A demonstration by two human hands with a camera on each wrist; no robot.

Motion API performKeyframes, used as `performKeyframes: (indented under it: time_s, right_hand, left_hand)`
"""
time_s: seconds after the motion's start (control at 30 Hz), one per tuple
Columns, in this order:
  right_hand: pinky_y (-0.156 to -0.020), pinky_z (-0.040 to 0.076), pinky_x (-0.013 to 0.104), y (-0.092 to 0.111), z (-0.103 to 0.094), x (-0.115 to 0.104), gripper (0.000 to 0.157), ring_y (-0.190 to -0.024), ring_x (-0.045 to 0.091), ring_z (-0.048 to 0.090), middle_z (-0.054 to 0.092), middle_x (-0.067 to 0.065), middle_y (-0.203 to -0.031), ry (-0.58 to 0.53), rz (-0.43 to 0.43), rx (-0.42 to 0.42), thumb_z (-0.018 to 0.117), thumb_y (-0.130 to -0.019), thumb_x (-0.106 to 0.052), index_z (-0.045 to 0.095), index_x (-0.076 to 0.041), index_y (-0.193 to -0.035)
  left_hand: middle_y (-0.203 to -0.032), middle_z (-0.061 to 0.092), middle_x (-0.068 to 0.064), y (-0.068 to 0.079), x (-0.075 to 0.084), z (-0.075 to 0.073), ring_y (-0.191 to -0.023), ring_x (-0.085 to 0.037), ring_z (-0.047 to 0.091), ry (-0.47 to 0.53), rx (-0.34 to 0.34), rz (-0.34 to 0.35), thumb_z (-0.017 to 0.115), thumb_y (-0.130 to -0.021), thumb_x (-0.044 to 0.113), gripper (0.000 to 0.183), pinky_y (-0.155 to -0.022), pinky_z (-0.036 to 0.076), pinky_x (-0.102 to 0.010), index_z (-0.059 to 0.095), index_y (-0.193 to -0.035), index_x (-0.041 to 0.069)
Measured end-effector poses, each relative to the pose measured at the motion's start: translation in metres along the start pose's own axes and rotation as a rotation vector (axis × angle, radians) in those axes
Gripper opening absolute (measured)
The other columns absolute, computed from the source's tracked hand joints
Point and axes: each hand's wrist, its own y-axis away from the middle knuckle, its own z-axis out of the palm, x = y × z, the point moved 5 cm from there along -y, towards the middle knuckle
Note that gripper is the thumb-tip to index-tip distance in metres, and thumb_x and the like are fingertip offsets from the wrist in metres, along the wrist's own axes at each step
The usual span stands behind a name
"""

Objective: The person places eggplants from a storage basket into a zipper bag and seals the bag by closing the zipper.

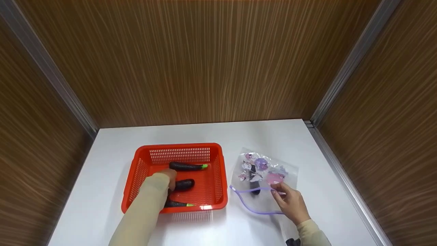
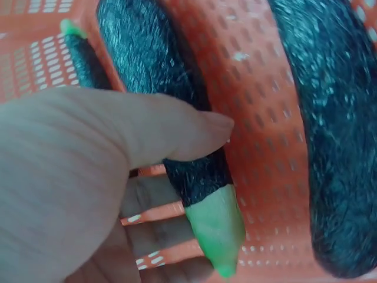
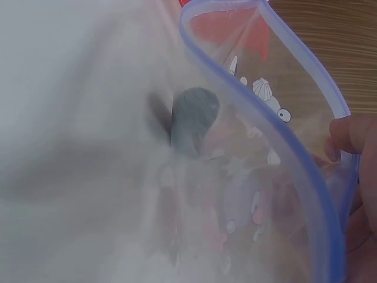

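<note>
My left hand (image 1: 170, 175) is inside the red basket (image 1: 223, 184) and grips a dark eggplant (image 1: 184, 185). In the left wrist view the thumb lies across this eggplant (image 2: 150, 56) close to its green stem end, with the fingers underneath. Two more eggplants lie in the basket, one behind (image 1: 184, 166) and one at the front (image 1: 175, 204). To the right, my right hand (image 1: 292, 204) pinches the purple-edged mouth of a clear printed zip bag (image 1: 290, 168). The bag's mouth gapes, and one eggplant (image 1: 254, 186) lies inside it, seen blurred through plastic in the right wrist view.
The basket and bag rest side by side on a white table (image 1: 112, 147). Wood-grain panels (image 1: 205, 68) rise behind and on both sides. A small black object (image 1: 293, 242) shows by the right sleeve at the bottom edge.
</note>
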Motion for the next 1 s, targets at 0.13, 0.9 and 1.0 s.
performKeyframes:
  time_s: [0.13,0.9,1.0]
  right_hand:
    - [-0.068,0.055,0.025,-0.003,0.0,0.0,0.014,-0.084,0.018,0.07,0.072,-0.002,-0.095,0.007,-0.017,0.003,0.071,-0.084,-0.002,0.068,-0.011,-0.096]
    - [-0.069,0.056,0.028,0.005,0.0,0.0,0.011,-0.083,0.016,0.069,0.072,-0.003,-0.093,0.04,0.045,0.053,0.07,-0.086,-0.005,0.069,-0.012,-0.095]
    - [-0.07,0.056,0.028,0.007,-0.001,0.001,0.011,-0.083,0.016,0.069,0.072,-0.004,-0.094,0.05,0.064,0.058,0.07,-0.086,-0.006,0.069,-0.012,-0.095]
  left_hand:
    - [-0.091,0.059,-0.007,-0.006,-0.003,-0.001,-0.083,-0.022,0.053,-0.122,-0.004,0.138,0.077,-0.073,0.0,0.034,-0.075,0.05,-0.04,0.064,-0.104,0.005]
    - [-0.101,0.056,-0.009,0.046,-0.011,-0.049,-0.09,-0.025,0.053,0.093,0.22,0.282,0.062,-0.094,0.028,0.034,-0.077,0.048,-0.038,0.051,-0.119,0.008]
    - [-0.102,0.058,-0.009,0.053,-0.011,-0.05,-0.088,-0.025,0.053,0.127,0.27,0.33,0.062,-0.094,0.025,0.031,-0.073,0.046,-0.037,0.052,-0.118,0.009]
